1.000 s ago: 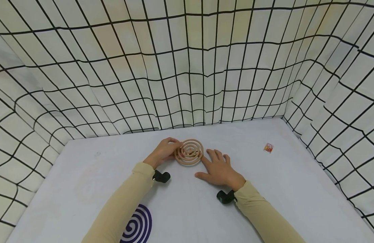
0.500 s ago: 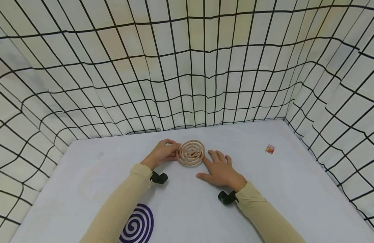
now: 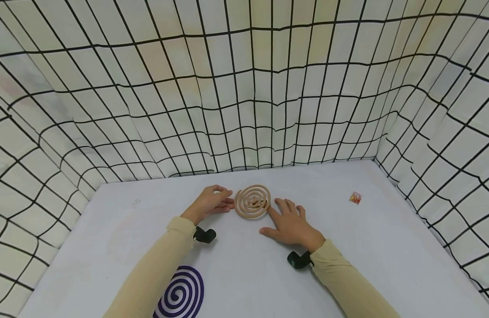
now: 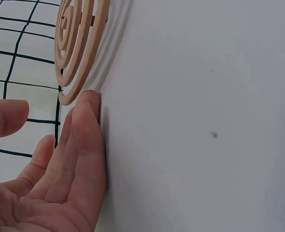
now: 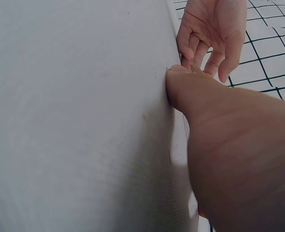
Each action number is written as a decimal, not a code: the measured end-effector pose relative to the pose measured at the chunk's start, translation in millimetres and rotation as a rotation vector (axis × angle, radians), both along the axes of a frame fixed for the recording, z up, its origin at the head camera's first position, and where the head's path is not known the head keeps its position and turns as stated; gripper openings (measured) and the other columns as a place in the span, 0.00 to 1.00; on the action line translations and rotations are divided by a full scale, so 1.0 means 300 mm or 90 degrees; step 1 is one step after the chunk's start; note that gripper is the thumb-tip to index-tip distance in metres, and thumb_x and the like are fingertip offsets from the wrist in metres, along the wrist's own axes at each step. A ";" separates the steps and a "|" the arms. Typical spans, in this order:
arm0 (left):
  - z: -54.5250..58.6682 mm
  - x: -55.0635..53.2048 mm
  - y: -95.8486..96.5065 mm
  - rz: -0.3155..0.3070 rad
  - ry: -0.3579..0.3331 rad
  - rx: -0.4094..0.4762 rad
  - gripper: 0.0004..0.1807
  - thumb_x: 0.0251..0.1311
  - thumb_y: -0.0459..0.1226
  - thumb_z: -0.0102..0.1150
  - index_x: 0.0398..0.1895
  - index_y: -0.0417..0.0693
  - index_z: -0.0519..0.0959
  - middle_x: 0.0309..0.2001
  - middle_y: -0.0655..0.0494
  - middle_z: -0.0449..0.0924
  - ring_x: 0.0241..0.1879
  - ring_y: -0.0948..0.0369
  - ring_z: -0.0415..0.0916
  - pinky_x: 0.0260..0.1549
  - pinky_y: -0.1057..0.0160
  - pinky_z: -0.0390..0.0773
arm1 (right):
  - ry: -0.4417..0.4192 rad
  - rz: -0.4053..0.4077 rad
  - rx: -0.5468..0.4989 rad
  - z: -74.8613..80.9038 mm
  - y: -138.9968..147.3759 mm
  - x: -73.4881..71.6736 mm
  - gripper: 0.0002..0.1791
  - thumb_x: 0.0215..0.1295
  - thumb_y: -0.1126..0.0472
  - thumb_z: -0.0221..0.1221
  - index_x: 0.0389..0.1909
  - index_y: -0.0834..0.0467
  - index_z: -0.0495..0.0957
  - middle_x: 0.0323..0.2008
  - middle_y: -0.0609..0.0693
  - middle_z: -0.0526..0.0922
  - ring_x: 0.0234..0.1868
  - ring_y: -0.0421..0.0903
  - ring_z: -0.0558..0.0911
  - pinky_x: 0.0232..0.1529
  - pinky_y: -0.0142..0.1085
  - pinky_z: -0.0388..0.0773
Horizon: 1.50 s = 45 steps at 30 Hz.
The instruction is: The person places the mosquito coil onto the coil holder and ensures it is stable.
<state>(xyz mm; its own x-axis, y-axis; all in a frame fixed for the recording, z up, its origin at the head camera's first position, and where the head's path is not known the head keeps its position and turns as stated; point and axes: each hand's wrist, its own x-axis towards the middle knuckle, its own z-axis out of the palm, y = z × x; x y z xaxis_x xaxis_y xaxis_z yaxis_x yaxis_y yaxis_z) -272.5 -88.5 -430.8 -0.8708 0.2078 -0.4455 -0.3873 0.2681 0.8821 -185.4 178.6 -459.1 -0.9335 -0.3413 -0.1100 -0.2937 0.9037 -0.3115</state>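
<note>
A tan mosquito coil (image 3: 252, 201) sits near the back of the white table, raised off the surface with its shadow beneath. In the left wrist view the rings of the coil (image 4: 93, 53) stand clear of the cloth. My left hand (image 3: 208, 204) is at its left edge, fingers relaxed, thumb apart and nothing in the grasp. Fingertips of that hand (image 4: 67, 179) lie just below the rim. On the other side, my right hand (image 3: 290, 225) rests on the table with fingers spread, its index fingertip right at the coil's edge. Whatever supports the coil's centre is mostly hidden.
A purple spiral coil (image 3: 175, 297) lies flat at the front left, partly covered by the left sleeve (image 3: 153, 269). A small red and yellow packet (image 3: 355, 198) is at the back right. White walls with black netting (image 3: 276, 105) enclose the table's back and sides.
The left thumb and fingers have come off the coil's left edge and moved slightly left, opening. The right hand keeps its place beside the coil. The whole view has shifted a little.
</note>
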 end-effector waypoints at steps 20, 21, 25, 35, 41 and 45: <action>0.012 0.073 -0.129 0.019 0.049 -0.008 0.24 0.76 0.43 0.56 0.65 0.37 0.68 0.55 0.40 0.85 0.38 0.66 0.87 0.41 0.71 0.86 | 0.013 0.020 -0.004 -0.013 -0.011 -0.003 0.44 0.71 0.30 0.54 0.80 0.49 0.60 0.80 0.62 0.56 0.80 0.67 0.55 0.71 0.69 0.56; 0.014 0.078 -0.134 0.020 0.047 -0.010 0.24 0.75 0.43 0.56 0.65 0.38 0.68 0.55 0.40 0.85 0.38 0.66 0.87 0.42 0.70 0.86 | 0.013 0.021 -0.006 -0.015 -0.008 -0.004 0.44 0.71 0.31 0.54 0.80 0.49 0.60 0.80 0.62 0.56 0.80 0.67 0.55 0.71 0.69 0.56; 0.018 0.099 -0.157 0.009 0.056 -0.027 0.24 0.76 0.44 0.56 0.65 0.38 0.69 0.58 0.39 0.84 0.40 0.66 0.88 0.48 0.66 0.87 | 0.018 0.032 0.006 -0.018 0.011 -0.012 0.44 0.71 0.31 0.54 0.80 0.50 0.60 0.79 0.62 0.57 0.79 0.68 0.56 0.70 0.69 0.59; 0.042 0.173 -0.239 0.001 0.068 -0.045 0.25 0.75 0.45 0.57 0.65 0.39 0.69 0.60 0.38 0.83 0.44 0.64 0.88 0.52 0.64 0.86 | 0.052 0.038 0.023 0.026 0.081 -0.024 0.44 0.71 0.33 0.57 0.80 0.50 0.60 0.77 0.61 0.63 0.77 0.67 0.63 0.68 0.69 0.63; 0.051 0.225 -0.284 -0.005 0.069 -0.069 0.21 0.75 0.44 0.56 0.61 0.38 0.72 0.58 0.38 0.84 0.44 0.62 0.89 0.50 0.64 0.87 | 0.115 0.020 0.016 0.045 0.146 -0.007 0.42 0.70 0.37 0.61 0.78 0.52 0.63 0.74 0.61 0.68 0.74 0.66 0.68 0.68 0.68 0.65; 0.059 0.246 -0.303 -0.017 0.081 -0.084 0.20 0.76 0.44 0.56 0.60 0.38 0.73 0.57 0.38 0.85 0.45 0.61 0.88 0.51 0.63 0.87 | 0.148 -0.006 0.020 0.073 0.206 -0.003 0.41 0.70 0.38 0.62 0.77 0.53 0.64 0.72 0.62 0.70 0.72 0.66 0.69 0.68 0.68 0.65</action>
